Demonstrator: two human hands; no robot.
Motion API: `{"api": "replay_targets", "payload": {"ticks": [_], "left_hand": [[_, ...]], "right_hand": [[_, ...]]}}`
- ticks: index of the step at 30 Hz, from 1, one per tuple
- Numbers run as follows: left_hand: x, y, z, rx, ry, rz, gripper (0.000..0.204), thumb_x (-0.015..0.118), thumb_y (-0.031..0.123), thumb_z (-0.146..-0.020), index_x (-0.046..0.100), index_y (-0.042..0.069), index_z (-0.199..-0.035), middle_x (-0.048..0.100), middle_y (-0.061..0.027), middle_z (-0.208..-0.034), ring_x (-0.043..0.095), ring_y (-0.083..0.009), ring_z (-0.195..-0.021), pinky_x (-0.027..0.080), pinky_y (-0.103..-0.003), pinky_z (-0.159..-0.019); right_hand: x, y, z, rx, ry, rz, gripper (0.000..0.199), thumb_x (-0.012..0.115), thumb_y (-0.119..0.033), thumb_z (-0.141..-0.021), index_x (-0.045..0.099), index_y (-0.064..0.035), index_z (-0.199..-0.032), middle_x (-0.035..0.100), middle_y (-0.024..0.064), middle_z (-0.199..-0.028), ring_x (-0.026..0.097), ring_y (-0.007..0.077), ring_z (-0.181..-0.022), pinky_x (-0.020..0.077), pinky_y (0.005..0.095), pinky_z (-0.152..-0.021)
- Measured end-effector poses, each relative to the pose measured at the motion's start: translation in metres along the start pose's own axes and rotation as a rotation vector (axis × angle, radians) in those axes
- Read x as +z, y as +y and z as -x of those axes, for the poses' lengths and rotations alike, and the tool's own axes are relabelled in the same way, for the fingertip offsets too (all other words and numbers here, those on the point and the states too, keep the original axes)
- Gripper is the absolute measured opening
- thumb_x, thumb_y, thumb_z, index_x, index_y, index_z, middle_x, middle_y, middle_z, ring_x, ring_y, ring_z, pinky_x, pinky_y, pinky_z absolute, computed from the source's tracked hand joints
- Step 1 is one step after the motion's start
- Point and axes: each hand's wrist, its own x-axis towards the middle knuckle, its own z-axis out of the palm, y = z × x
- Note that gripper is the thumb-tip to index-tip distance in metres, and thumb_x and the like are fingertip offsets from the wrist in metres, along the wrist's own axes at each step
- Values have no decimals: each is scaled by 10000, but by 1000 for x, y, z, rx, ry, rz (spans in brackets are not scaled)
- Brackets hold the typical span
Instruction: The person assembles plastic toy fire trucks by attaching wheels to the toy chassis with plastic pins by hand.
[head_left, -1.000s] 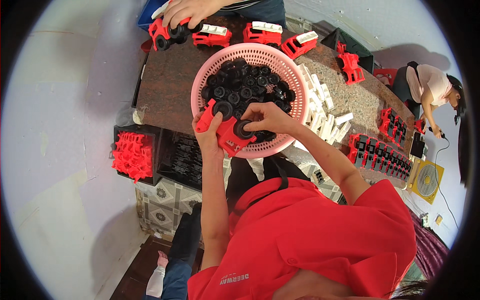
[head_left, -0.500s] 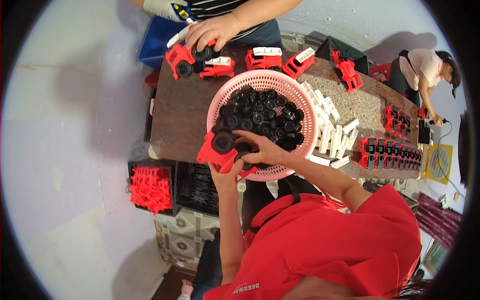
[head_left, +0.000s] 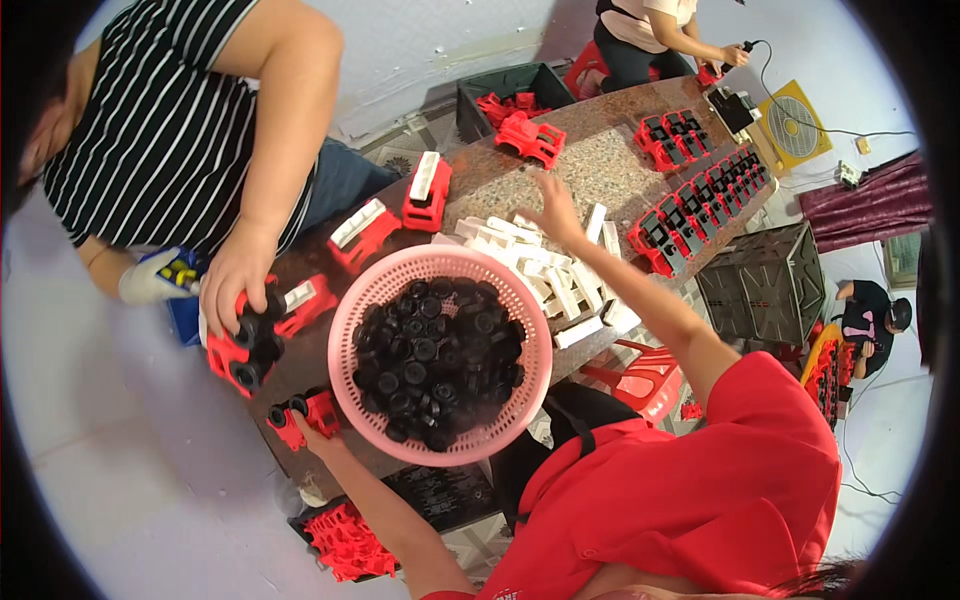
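In the head view, the person's left hand rests at the near-left edge of the brown table, fingers curled around a small red toy truck with black wheels; the truck sits under the fingertips, just left of the pink basket. That basket stands in the middle of the table and is filled with black wheels. The right hand reaches far across, beyond the basket, fingers spread and pointing down onto a heap of white plastic pieces; whether it grips one cannot be told. Across the table, a co-worker in a striped shirt presses a hand onto another red truck. More red truck bodies lie in rows at the far right of the table.
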Motion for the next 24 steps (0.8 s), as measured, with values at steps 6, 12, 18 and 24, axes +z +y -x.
{"api": "replay_targets", "payload": {"ticks": [6,12,18,24], "left_hand": [[-23,11,-36,-19,241,-435,686,727,552,-783,543,98,-1263,618,-71,-1166,617,-248,-1020,530,-450,-824],[87,-31,95,704,484,-863,663,703,414,-853,451,-15,-1291,528,-158,-1170,593,-242,-899,524,-471,-784],[201,-143,287,124,-365,-279,661,602,36,-843,310,54,-1436,554,-126,-1245,552,-256,-1115,475,-349,-920],[157,-173,290,30,-40,-15,336,636,199,-925,553,105,-1237,638,-47,-1101,624,-174,-978,524,-349,-850]], "right_hand": [[37,76,-123,197,-36,415,1036,863,-345,-585,293,-136,-1424,380,235,-1397,396,448,-1266,356,517,-1054],[17,179,-142,319,-185,173,835,856,-282,-539,505,-92,-1273,515,200,-1279,502,383,-1188,413,433,-998],[-75,-27,8,-356,-15,70,663,808,-93,-597,553,-26,-1204,603,132,-1070,542,311,-873,442,437,-798],[-85,-159,167,-776,-445,-425,335,725,-269,-731,618,-106,-1003,628,77,-841,594,285,-763,438,432,-728]]}}
